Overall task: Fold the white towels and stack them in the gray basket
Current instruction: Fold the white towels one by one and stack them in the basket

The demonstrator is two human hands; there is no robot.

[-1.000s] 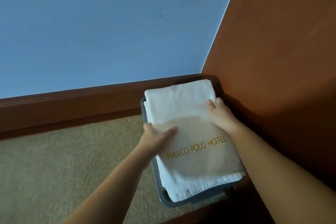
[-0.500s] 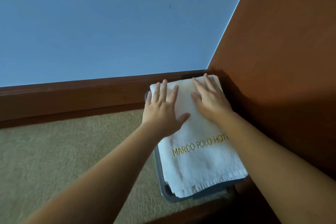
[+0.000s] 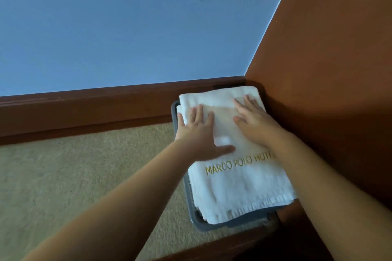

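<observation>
white folded cotton towel with gold letters (image 3: 239, 184) lies on top in the gray plastic basket (image 3: 198, 221), under both hands. left hand (image 3: 198, 135) and right hand (image 3: 255, 122) rest flat on its far half, fingers straight and spread, gripping nothing. beige carpet (image 3: 74, 176) lies left of the left hand, brown wall (image 3: 328, 70) right of the right hand.

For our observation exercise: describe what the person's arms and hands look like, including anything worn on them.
Both forearms are bare, with no sleeves in view. The left hand and right hand wear no gloves, and no rings, watch or bracelets are visible. The fingers look short, and there are no markings.
</observation>
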